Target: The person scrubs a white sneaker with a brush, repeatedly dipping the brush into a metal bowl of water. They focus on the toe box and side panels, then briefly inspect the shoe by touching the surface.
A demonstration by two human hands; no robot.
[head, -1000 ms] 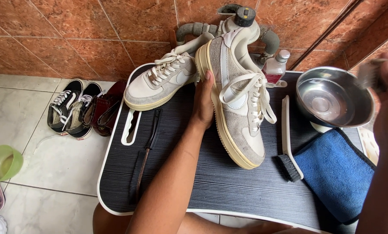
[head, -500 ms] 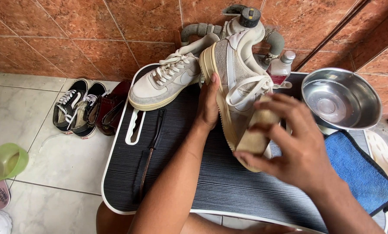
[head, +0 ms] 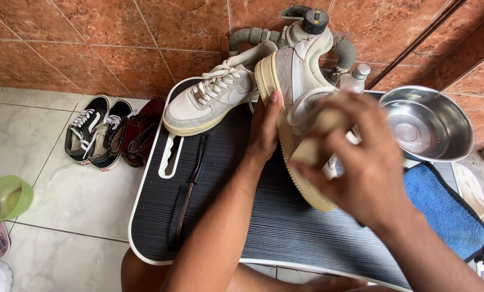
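scrubbing the upturned sneaker's side

the left hand [head: 264,130] props a pale sneaker [head: 296,97] on its edge at the middle of the ribbed dark desk [head: 242,216], sole turned toward nine o'clock, its grip wrapped on the sole edge with the fingers pressed on. the right hand [head: 361,162], at three o'clock of the shoe, has its grip pinching a tan, blurred cleaning block or brush [head: 320,135] against the shoe's side; its kind cannot be told. the step in hand looks like rubbing the upper clean. the next move seems to call for a steady brace from the left hand while the right works along the panel.

the second sneaker [head: 209,103] lies at ten o'clock, a steel bowl [head: 426,121] at two o'clock, a blue cloth [head: 447,211] at four o'clock.
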